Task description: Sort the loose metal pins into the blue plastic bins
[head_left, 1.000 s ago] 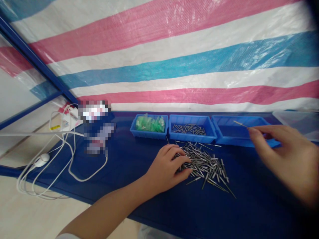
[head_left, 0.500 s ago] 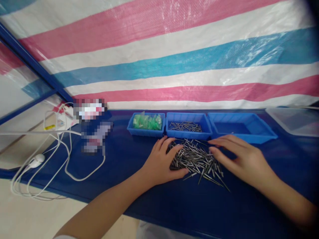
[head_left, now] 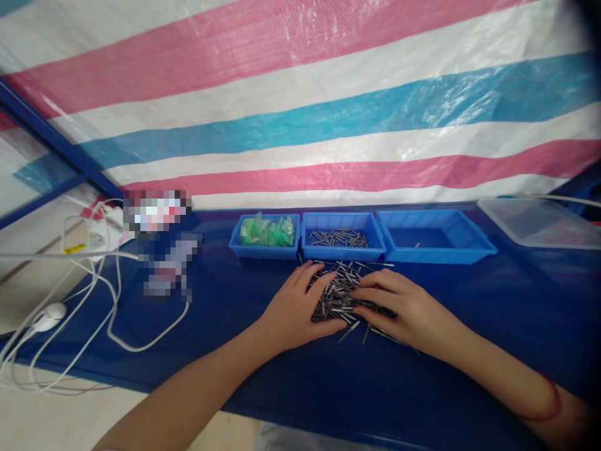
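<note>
A loose pile of thin metal pins [head_left: 342, 285], resembling blind rivets, lies on the dark blue tabletop. My left hand [head_left: 291, 308] is open along the pile's left side, its fingers spread and the thumb at the near edge. Over the right part of the pile rests my right hand [head_left: 407, 308], fingers slightly apart and touching the pins; no single pin shows clearly in its grasp. Just behind the pile are a blue bin with similar metal pins [head_left: 339, 238] and a right-hand blue bin [head_left: 434, 254] with one small bright piece [head_left: 417, 245] inside.
Green plastic packets [head_left: 267, 230] fill the left blue bin [head_left: 263, 252]. A translucent lid-like sheet [head_left: 535, 220] lies at the far right. White cables [head_left: 113, 294] and a white plug [head_left: 51, 316] crowd the left. Behind stands a striped plastic sheet [head_left: 300, 133].
My right hand has moved left, from beside the pile onto its right part. My left hand stays at the pile's left side. The view has shifted slightly.
</note>
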A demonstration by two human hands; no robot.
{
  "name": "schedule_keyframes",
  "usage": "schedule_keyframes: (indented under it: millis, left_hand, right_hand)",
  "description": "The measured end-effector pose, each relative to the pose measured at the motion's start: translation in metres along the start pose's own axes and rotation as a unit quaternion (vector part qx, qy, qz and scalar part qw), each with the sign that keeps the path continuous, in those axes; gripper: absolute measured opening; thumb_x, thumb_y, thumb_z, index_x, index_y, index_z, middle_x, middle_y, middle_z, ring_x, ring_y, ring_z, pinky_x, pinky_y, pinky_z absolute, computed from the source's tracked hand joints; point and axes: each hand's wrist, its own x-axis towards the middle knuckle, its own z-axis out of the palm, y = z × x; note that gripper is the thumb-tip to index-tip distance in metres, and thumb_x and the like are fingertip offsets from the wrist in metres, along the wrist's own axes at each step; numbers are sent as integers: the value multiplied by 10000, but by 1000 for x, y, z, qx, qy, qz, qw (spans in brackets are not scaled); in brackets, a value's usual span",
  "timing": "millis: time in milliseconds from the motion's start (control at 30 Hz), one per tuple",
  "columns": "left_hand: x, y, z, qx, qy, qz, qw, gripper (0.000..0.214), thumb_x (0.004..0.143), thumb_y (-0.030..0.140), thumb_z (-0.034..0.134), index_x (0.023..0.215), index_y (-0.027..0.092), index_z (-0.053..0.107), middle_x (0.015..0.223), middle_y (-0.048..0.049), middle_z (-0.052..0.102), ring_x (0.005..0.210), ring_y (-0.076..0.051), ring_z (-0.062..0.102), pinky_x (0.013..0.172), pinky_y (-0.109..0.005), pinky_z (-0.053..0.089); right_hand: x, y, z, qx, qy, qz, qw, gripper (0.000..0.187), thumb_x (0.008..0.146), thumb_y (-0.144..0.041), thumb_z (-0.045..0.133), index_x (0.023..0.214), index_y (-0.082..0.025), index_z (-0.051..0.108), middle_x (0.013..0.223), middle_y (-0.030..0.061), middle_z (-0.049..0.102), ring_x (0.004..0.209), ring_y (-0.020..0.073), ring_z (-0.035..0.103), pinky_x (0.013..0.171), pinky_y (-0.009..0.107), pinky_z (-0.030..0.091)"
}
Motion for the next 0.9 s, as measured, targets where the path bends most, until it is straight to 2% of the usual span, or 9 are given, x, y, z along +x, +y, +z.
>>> schedule_keyframes:
  millis: [133,267,433,533,600,733,833,900]
  left_hand:
    - [2,0,2,-1,-1,2,1000,701,764,507,668,1329,147,462,1377,-179,462,1364,-344,336,1109,-544,330]
    - [3,-1,6,5,7,6,1000,738,752,522,670,1343,138,449,1393,-183,447,1373,-338,324,1125,-537,309]
    - [0,1,4,16,14,3,1000,768,727,585,669,1326,149,468,1387,-182,457,1376,-351,317,1124,-572,283]
    - [0,5,-2,26,33,25,999,629,803,542,623,1280,149,511,1370,-177,475,1391,-347,289,1126,-579,270]
    - [3,8,-6,26,55,51,997,384,913,388,528,1215,153,554,1338,-159,506,1390,-305,307,1135,-543,282]
    - [15,17,-7,-56,78,81,992,242,948,299,477,1107,170,606,1245,-128,570,1313,-247,428,1109,-437,372]
    - [25,22,-3,-161,115,33,980,227,954,300,467,1053,164,620,1155,-109,609,1150,-199,564,1027,-345,454]
    - [31,22,0,-206,136,5,969,217,947,309,483,1016,159,625,1103,-99,623,1084,-191,592,986,-331,476]
  right_hand:
    - [4,-5,-2,3,13,19,1000,173,890,-227,533,908,-215,705,941,87,658,854,194,604,763,383,507]
    - [7,-7,0,-4,12,23,1000,149,869,-236,563,916,-211,702,934,83,655,862,198,594,784,393,488]
    - [9,-10,6,-8,-1,31,999,145,891,-208,514,871,-204,657,937,80,638,858,198,581,775,379,468]
    - [11,-15,6,45,25,57,997,121,908,-219,491,913,-214,611,981,80,617,933,208,569,839,390,457]
    - [15,-21,4,113,54,90,988,115,924,-240,469,930,-224,583,974,71,603,935,197,567,831,358,470]
    - [25,-30,2,231,111,154,954,131,926,-325,473,907,-237,569,880,41,583,827,171,574,702,283,499]
    - [32,-30,2,277,154,186,930,144,896,-367,525,894,-235,581,843,25,590,781,159,582,686,266,507]
    - [36,-29,2,298,168,205,917,152,879,-379,552,906,-236,593,846,19,607,781,155,595,702,264,512]
